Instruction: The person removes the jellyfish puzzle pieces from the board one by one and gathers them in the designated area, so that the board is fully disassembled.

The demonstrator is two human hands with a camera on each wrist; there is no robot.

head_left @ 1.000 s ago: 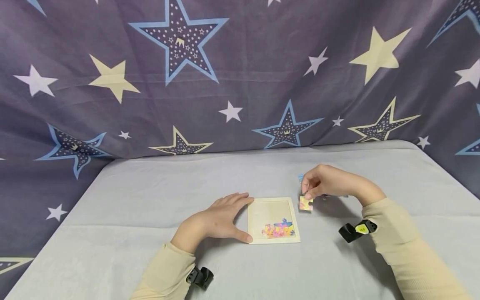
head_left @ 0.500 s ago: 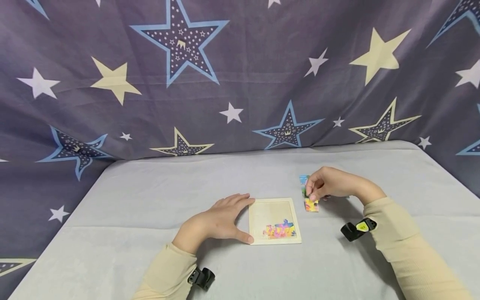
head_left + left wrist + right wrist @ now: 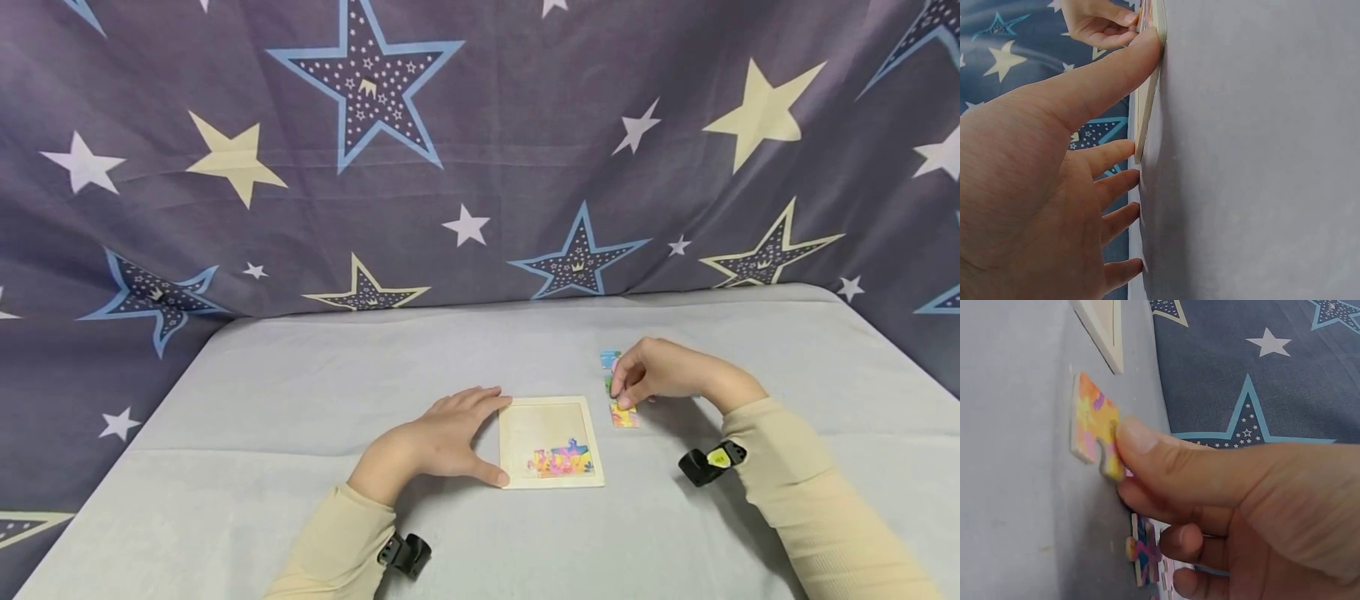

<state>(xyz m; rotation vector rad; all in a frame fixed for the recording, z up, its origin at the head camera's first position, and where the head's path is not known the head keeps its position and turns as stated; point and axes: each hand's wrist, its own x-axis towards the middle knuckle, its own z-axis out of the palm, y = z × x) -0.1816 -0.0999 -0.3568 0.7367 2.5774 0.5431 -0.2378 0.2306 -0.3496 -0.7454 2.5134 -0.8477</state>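
My right hand (image 3: 663, 368) pinches a yellow, orange and pink jigsaw piece (image 3: 1092, 419) between thumb and forefinger, to the right of a pale wooden puzzle frame (image 3: 588, 425). The other fingers of that hand curl in loosely beneath. Joined pink, yellow and blue pieces (image 3: 564, 460) lie in the frame's lower right part. With fingers spread, my left hand (image 3: 435, 437) rests along the frame's left side, thumb at the near corner and forefinger at the far one. The left wrist view shows the thumb (image 3: 1116, 72) pressing on the frame's edge.
Behind the right hand lie more jigsaw pieces, a light blue one (image 3: 609, 359) among them, partly hidden by the fingers. A dark blue and purple piece (image 3: 1142, 550) shows below the hand. Grey cloth (image 3: 300, 392) covers the table, and a starry curtain (image 3: 480, 167) hangs behind.
The yellow piece has shifted slightly right and turned, so its notch no longer faces right. More of the pieces behind it show. The left hand keeps its place on the frame.
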